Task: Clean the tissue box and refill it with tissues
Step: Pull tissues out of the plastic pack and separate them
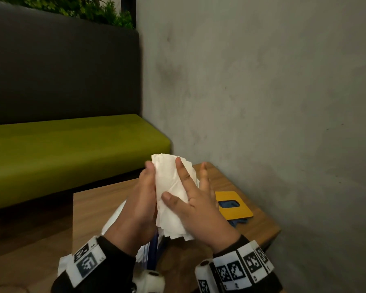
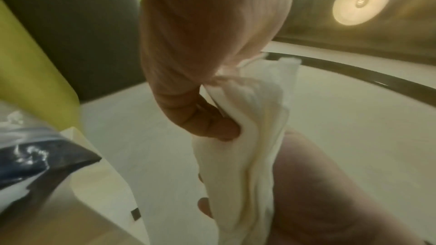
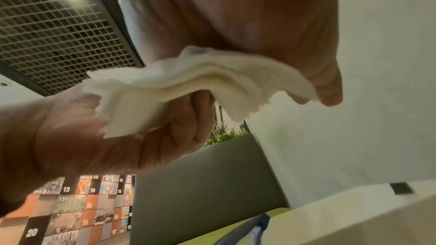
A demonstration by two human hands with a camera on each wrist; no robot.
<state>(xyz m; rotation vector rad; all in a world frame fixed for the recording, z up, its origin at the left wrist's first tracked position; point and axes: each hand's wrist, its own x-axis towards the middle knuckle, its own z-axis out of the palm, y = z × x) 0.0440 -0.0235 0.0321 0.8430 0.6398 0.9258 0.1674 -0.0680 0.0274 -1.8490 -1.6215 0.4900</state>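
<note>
A stack of white tissues [image 1: 170, 187] is held upright above the wooden table [image 1: 93, 210] between both hands. My left hand [image 1: 144, 197] grips its left side with curled fingers [image 2: 212, 128]. My right hand [image 1: 190, 201] holds the right side, with thumb and forefinger laid across the front face. The tissues [image 2: 254, 128] bend in the grip, and their lower edges [image 3: 188, 85] are fanned out. The yellow tissue box lid [image 1: 234, 205], with a blue oval slot, lies flat on the table to the right of my hands. The rest of the box is hidden.
Under my hands lies a crumpled white and blue plastic tissue pack [image 1: 114, 218]. A grey wall [image 1: 262, 102] runs close along the table's right side. A green bench seat [image 1: 72, 155] with a dark backrest stands beyond the table's far edge.
</note>
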